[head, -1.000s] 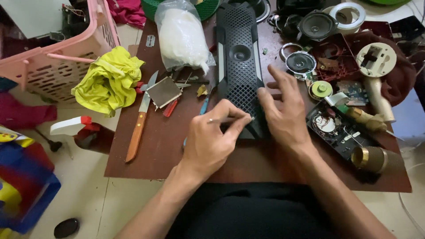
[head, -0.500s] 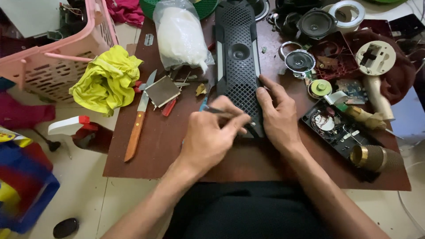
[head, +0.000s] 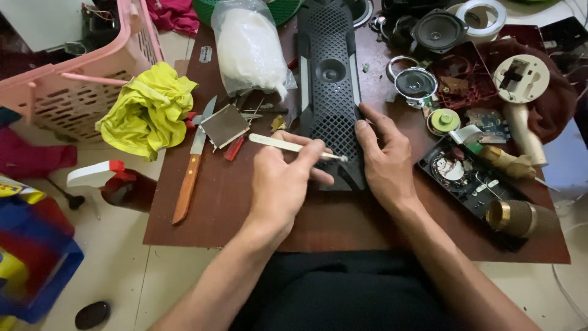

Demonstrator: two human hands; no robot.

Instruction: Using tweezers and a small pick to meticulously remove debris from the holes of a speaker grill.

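Note:
A long black speaker grille [head: 331, 79] with a lattice pattern lies lengthwise on the brown board [head: 245, 202]. My left hand [head: 285, 184] pinches metal tweezers [head: 288, 146], their tip resting on the grille's near end. My right hand [head: 383, 162] lies flat on the grille's right edge near its lower end and holds it down with fingers spread.
A wooden-handled knife [head: 191, 168], a yellow cloth [head: 147, 110], a white-filled plastic bag [head: 248, 49] and a small metal plate [head: 225, 125] lie left. Loose speakers [head: 416, 83], an open black circuit case [head: 468, 178], a brass cylinder [head: 511, 217] and tape roll [head: 481, 12] lie right. A pink basket [head: 73, 79] stands far left.
My left hand swung the tweezers so the tip now points right onto the grille's near end. My right hand slid a little farther up the grille's right edge.

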